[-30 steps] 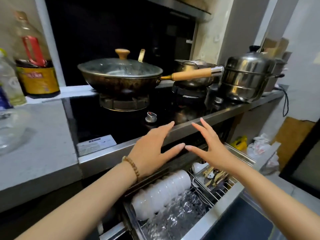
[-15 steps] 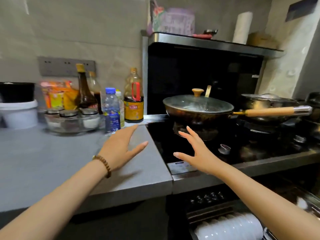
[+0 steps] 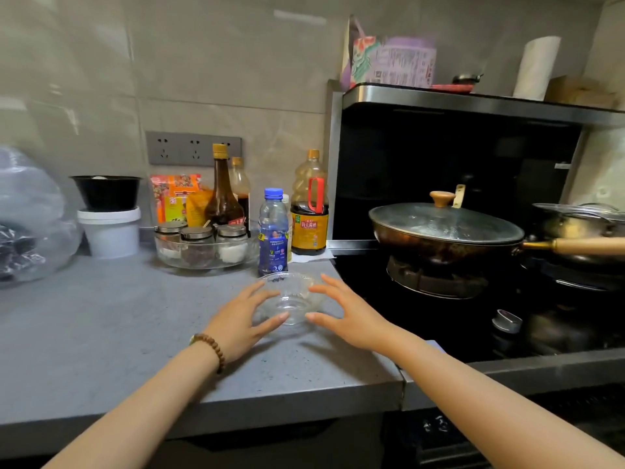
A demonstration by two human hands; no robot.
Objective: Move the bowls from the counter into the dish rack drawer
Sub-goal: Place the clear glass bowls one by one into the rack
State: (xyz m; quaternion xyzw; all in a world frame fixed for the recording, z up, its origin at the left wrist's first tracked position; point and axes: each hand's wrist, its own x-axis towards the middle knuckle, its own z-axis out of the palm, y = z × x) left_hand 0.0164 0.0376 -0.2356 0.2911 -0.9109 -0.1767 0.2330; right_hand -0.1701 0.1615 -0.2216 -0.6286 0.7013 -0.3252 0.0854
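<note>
Counter: you stand at a flat grey slab with a matt, speckled face; it ends at the black glass hob on your right.
Wok: dark rounded metal under a domed glass lid with a wooden knob, well right of your reach.
Water bottle: clear ribbed plastic with a blue cap, upright just behind the bowl.
Bowl: a small, round, clear glass bowl with a patterned wall, upright on the counter near its right end, between your hands.
Left hand: spread, fingers curved at the bowl's left side; whether they touch the glass, you cannot tell.
Right hand: likewise spread and cupped at the right side, thumb low near the base.
Step in hand: by the look of it, you are reaching to take the bowl; it is not yet lifted.
Next move: you likely need to close both palms on the smooth wall, firmly since glass is slippery, then lift level and turn toward the drawer, which is out of view.
</note>
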